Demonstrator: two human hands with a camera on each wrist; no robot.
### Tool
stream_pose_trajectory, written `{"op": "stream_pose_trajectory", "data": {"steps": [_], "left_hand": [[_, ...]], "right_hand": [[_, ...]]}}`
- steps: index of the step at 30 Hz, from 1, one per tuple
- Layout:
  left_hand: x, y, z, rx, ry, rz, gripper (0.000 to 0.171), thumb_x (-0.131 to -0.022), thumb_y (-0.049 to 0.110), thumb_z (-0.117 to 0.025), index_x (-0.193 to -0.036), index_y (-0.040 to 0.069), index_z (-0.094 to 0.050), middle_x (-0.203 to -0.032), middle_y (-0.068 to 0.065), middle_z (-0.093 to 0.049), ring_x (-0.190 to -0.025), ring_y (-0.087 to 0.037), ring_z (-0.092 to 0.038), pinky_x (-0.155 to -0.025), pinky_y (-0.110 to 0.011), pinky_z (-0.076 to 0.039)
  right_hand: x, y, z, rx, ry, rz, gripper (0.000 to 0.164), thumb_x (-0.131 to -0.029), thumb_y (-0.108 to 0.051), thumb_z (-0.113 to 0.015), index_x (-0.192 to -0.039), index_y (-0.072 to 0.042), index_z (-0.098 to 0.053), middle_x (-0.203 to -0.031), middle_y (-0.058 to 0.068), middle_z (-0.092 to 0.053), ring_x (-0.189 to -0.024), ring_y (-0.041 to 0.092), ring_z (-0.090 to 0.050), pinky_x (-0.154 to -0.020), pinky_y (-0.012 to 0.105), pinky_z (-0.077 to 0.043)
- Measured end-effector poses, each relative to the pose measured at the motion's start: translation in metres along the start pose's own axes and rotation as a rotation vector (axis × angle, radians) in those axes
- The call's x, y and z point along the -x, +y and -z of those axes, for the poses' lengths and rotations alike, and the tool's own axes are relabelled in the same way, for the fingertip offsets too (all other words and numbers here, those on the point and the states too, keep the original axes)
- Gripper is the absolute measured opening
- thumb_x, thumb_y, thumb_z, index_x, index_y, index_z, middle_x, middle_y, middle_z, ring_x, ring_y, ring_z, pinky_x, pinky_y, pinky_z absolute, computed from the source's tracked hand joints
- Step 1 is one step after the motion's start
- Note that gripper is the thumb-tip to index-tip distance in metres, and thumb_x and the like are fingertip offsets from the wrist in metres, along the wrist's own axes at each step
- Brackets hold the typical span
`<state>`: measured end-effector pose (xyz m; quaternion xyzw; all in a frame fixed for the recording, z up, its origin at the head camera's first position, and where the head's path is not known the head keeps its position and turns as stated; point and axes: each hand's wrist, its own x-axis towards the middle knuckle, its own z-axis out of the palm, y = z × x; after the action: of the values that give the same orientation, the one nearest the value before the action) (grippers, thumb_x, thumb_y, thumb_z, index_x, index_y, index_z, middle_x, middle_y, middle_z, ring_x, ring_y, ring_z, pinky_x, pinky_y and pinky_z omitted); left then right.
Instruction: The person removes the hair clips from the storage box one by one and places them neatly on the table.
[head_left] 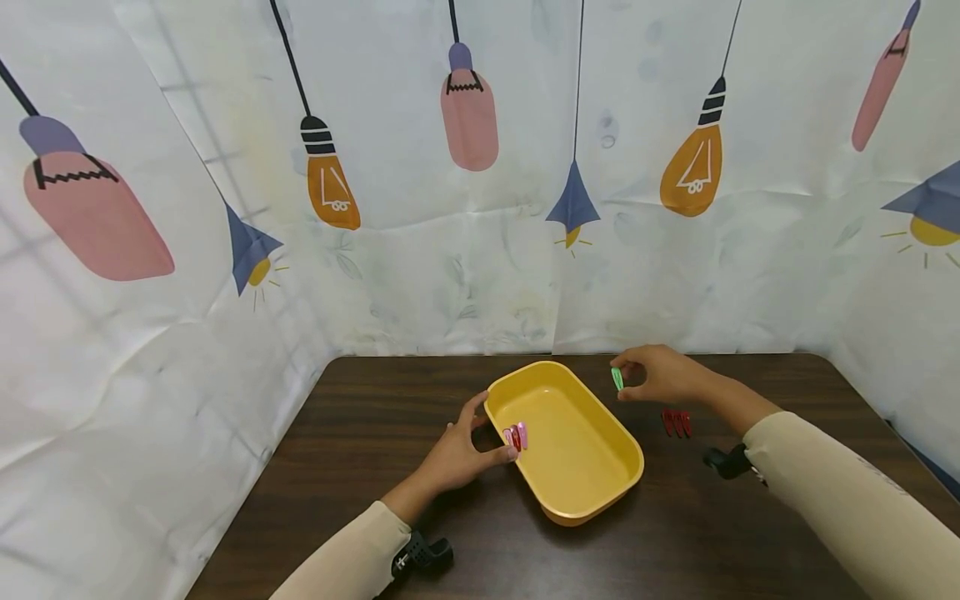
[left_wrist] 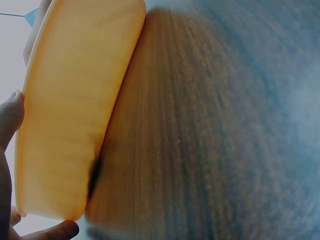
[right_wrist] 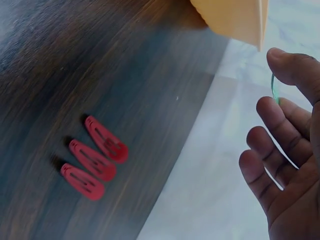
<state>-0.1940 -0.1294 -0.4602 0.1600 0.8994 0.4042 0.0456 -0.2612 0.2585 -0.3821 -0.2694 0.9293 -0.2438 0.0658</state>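
Note:
A yellow plastic tray point(head_left: 592, 467) stands on the table. My left hand point(head_left: 461, 454) holds its left side, with the thumb at the rim and the fingers toward the far end. Pink and red snap hair clips point(head_left: 515, 437) sit side by side at the left rim, by the left thumb; whether they are clipped onto it I cannot tell. Beyond the tray's right side, my right hand point(head_left: 660, 375) pinches a green hair clip point(head_left: 617, 378) between thumb and fingertip, above the table. In the right wrist view the green clip point(right_wrist: 274, 90) shows edge-on.
Several red snap clips point(right_wrist: 95, 159) lie in a row on the dark wood table point(head_left: 360, 433), below the right forearm. A white printed sheet point(head_left: 450, 292) hangs behind the table's far edge and along its sides.

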Motion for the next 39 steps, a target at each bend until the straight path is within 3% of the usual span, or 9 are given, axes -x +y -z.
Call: {"op": "stream_pose_trajectory", "data": {"steps": [15, 25, 33, 39], "left_hand": [[0.0, 0.001, 0.0, 0.001, 0.0, 0.009, 0.107, -0.082, 0.062, -0.079, -0.163, 0.024, -0.021, -0.142, -0.018, -0.058, -0.132, -0.032, -0.055, -0.118, -0.067, -0.009], [0.0, 0.001, 0.001, 0.005, -0.002, -0.005, 0.108, -0.082, 0.062, -0.079, -0.163, 0.022, -0.02, -0.142, -0.018, -0.059, -0.13, -0.033, -0.057, -0.118, -0.067, -0.008], [-0.001, 0.001, 0.0, 0.008, 0.001, 0.001, 0.107, -0.082, 0.062, -0.079, -0.163, 0.023, -0.021, -0.141, -0.017, -0.059, -0.13, -0.034, -0.057, -0.118, -0.066, -0.007], [-0.001, 0.0, 0.0, 0.006, 0.003, 0.01, 0.107, -0.082, 0.062, -0.079, -0.163, 0.024, -0.021, -0.141, -0.017, -0.059, -0.13, -0.035, -0.057, -0.119, -0.065, -0.008]], "right_hand": [[0.022, 0.014, 0.007, 0.025, 0.037, -0.087, 0.063, -0.089, -0.048, -0.079, -0.137, -0.009, -0.063, -0.119, 0.005, -0.068, -0.112, 0.03, -0.063, -0.09, 0.052, -0.054], [0.034, 0.027, 0.008, 0.024, 0.076, -0.094, 0.058, -0.091, -0.035, -0.08, -0.135, -0.002, -0.063, -0.117, 0.007, -0.068, -0.107, 0.029, -0.064, -0.087, 0.051, -0.055], [0.045, 0.038, 0.007, 0.019, 0.085, -0.126, 0.065, -0.09, -0.045, -0.079, -0.136, -0.002, -0.063, -0.116, 0.006, -0.068, -0.106, 0.028, -0.064, -0.086, 0.051, -0.055], [0.053, 0.045, 0.006, 0.015, 0.103, -0.147, 0.062, -0.09, -0.04, -0.081, -0.135, -0.001, -0.063, -0.114, 0.007, -0.068, -0.104, 0.028, -0.064, -0.083, 0.05, -0.055]]}}
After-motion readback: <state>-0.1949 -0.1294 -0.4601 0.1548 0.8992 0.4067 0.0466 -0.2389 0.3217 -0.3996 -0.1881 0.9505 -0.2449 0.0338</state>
